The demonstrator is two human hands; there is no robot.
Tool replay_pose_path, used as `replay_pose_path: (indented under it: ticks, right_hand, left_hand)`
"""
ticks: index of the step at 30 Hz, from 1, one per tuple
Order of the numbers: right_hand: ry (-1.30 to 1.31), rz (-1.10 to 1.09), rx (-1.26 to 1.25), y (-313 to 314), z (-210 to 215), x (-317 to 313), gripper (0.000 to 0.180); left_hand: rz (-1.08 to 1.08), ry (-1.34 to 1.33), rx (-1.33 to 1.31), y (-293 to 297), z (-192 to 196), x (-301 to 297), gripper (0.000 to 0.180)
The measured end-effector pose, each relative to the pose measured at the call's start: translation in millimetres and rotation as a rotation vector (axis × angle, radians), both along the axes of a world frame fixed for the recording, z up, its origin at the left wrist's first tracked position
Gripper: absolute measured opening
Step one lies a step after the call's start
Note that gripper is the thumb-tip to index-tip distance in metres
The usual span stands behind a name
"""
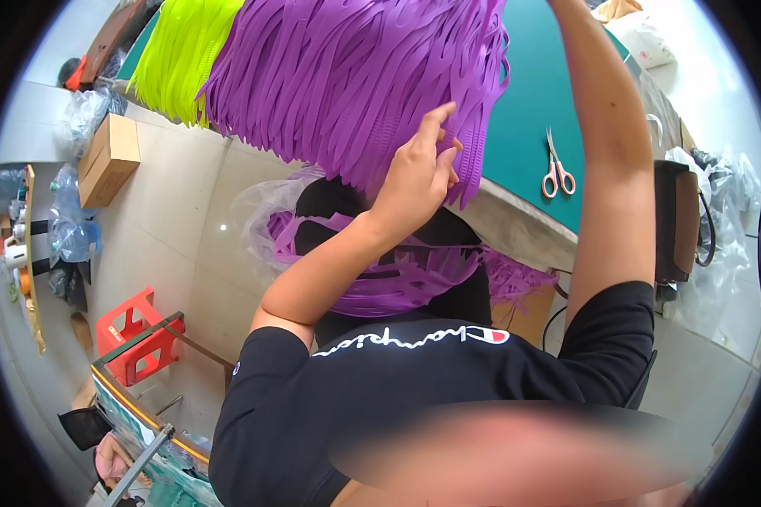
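Observation:
A thick row of long, flat purple straps with ridged ends hangs over the near edge of the green-topped table. My left hand is at the right part of this row, index finger stretched out, thumb apart and the other fingers partly bent. Nothing shows in its grasp. My right forearm reaches up past the top edge of the view, so my right hand is hidden. Beside the purple row, at its left, hang yellow-green straps. More purple strips lie across my lap.
Scissors with pale orange-rimmed handles lie on the table between the straps and my right arm. A clear plastic bag is by my lap. Leftward stand a cardboard box and a red stool. Another person appears at lower left.

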State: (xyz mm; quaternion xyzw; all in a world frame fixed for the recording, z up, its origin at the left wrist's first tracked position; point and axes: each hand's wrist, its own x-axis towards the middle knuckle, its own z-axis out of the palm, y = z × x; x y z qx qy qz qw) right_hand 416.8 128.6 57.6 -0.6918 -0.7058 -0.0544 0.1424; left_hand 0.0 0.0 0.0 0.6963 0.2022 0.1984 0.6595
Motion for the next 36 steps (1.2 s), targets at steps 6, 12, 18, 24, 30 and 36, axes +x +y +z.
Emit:
replay_pose_path:
  ticks: [6,12,18,24,30,36]
  right_hand:
    - [0.190,-0.190,0.306,-17,-11,-69,0.025]
    - [0.401,0.013,0.116,-116,-7,-162,0.020]
    - [0.537,0.340,0.396,-127,-21,-194,0.022]
    - [0.357,0.079,0.149,-132,-23,-194,0.023]
    - [0.355,0.595,0.595,-119,-31,-191,0.023]
    - [0.279,0.203,0.300,-129,-28,-185,0.021]
  left_hand:
    - [0.108,0.080,0.583,5,5,-5,0.035]
    - [0.237,0.050,0.926,24,14,-8,0.029]
    - [0.224,0.260,1.279,35,1,16,0.054]
    - [0.276,0.282,1.327,33,-10,20,0.055]
    - [0.281,0.289,1.334,33,-12,22,0.056]
    - [0.293,0.285,1.357,33,-13,21,0.056]
